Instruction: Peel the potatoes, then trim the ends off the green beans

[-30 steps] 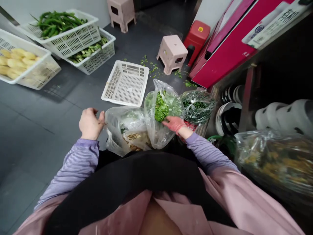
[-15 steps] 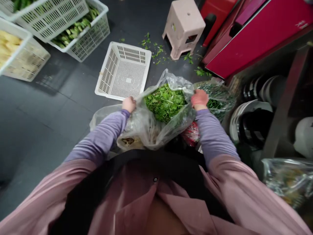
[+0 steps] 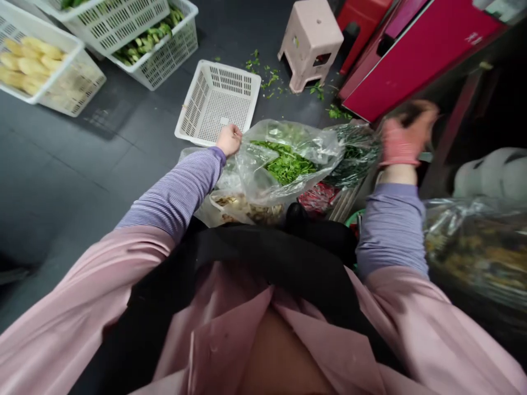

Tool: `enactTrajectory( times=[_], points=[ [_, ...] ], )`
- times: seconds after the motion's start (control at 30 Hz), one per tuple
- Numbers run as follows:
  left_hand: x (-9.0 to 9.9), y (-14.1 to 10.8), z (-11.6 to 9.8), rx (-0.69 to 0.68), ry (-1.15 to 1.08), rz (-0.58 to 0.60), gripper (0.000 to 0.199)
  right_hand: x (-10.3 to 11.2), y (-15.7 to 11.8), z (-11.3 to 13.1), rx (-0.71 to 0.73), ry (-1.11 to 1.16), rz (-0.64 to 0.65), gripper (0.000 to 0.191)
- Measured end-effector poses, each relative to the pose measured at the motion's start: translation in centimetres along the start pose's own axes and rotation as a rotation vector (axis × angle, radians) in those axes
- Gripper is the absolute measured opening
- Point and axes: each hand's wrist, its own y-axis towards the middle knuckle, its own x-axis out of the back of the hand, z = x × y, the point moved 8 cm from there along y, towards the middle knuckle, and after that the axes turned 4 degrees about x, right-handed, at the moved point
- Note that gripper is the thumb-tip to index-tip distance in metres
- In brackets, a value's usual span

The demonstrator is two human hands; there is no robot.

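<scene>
My left hand (image 3: 229, 139) is closed on the edge of a clear plastic bag (image 3: 263, 184). Leafy green herbs (image 3: 289, 164), which look like cilantro, lie inside it, partly covered by the plastic. My right hand (image 3: 407, 134), in a pinkish glove, is raised to the right, away from the bag. It is blurred, but its fingers look spread with nothing seen in them. Beside the herbs sits another bag of dark greens (image 3: 354, 153). Below are a red plastic-wrapped bundle (image 3: 318, 197) and a bag with brownish contents (image 3: 263, 213).
An empty white basket (image 3: 222, 104) stands on the floor past my left hand. Crates of potatoes (image 3: 31, 63) and green vegetables (image 3: 150, 41) are at upper left. A pink stool (image 3: 313, 41), a magenta panel (image 3: 420, 60) and stacked white bowls (image 3: 494, 175) are at the right.
My right hand has let go of the bag's rim and moved right and up. The bag's opening has sagged partly over the herbs. My left hand still holds its side.
</scene>
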Motion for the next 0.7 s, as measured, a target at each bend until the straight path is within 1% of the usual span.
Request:
enactTrajectory(
  times=[0.03, 0.07, 0.1, 0.13, 0.2, 0.23, 0.3, 0.37, 0.43, 0.5, 0.53, 0.57, 0.6, 0.63, 0.7],
  points=[
    [-0.4, -0.8, 0.0, -0.002, 0.031, 0.009, 0.031, -1.5, -1.6, 1.5, 0.027, 0.000, 0.118, 0.087],
    [-0.7, -1.5, 0.2, 0.011, 0.048, 0.022, 0.034, -3.4, -3.4, 2.9, 0.044, -0.012, 0.261, 0.111],
    [-1.1, -2.2, 0.7, 0.029, 0.067, 0.046, 0.034, -5.5, -5.1, 4.0, 0.041, -0.043, 0.400, 0.132],
    [-1.5, -2.7, 1.4, 0.053, 0.087, 0.076, 0.033, -7.7, -6.6, 4.7, 0.027, -0.073, 0.526, 0.142],
    [-2.3, -3.6, 3.1, 0.107, 0.133, 0.142, 0.029, -11.3, -7.9, 5.2, 0.011, -0.123, 0.623, 0.151],
    [-2.9, -3.9, 3.9, 0.134, 0.159, 0.173, 0.026, -13.0, -7.9, 5.3, 0.019, -0.112, 0.646, 0.151],
    [-4.2, -4.2, 5.2, 0.188, 0.212, 0.235, 0.025, -16.5, -7.4, 5.6, 0.042, 0.009, 0.678, 0.153],
    [-6.2, -4.2, 5.2, 0.199, 0.244, 0.299, 0.029, -20.1, -7.0, 6.6, 0.045, 0.205, 0.726, 0.159],
    [-8.6, -3.5, 3.7, 0.163, 0.256, 0.350, 0.028, -23.6, -7.5, 8.5, 0.036, 0.379, 0.802, 0.169],
    [-11.2, -2.3, 1.1, 0.096, 0.251, 0.390, 0.022, -26.7, -8.8, 11.4, 0.065, 0.531, 0.913, 0.175],
    [-12.5, -1.5, -0.5, 0.046, 0.253, 0.402, 0.019, -27.8, -9.5, 12.9, 0.090, 0.603, 0.967, 0.174],
    [-13.6, -0.6, -2.1, -0.019, 0.257, 0.410, 0.018, -28.7, -10.0, 14.3, 0.122, 0.677, 1.013, 0.171],
    [-14.7, 0.1, -4.0, -0.118, 0.267, 0.404, 0.017, -29.2, -10.3, 15.5, 0.168, 0.742, 1.040, 0.165],
    [-15.7, 0.7, -5.6, -0.212, 0.273, 0.404, 0.016, -29.5, -10.1, 16.2, 0.215, 0.784, 1.035, 0.157],
    [-17.5, 1.5, -8.0, -0.342, 0.265, 0.429, 0.017, -29.6, -8.9, 16.5, 0.275, 0.821, 0.947, 0.135]
  ],
)
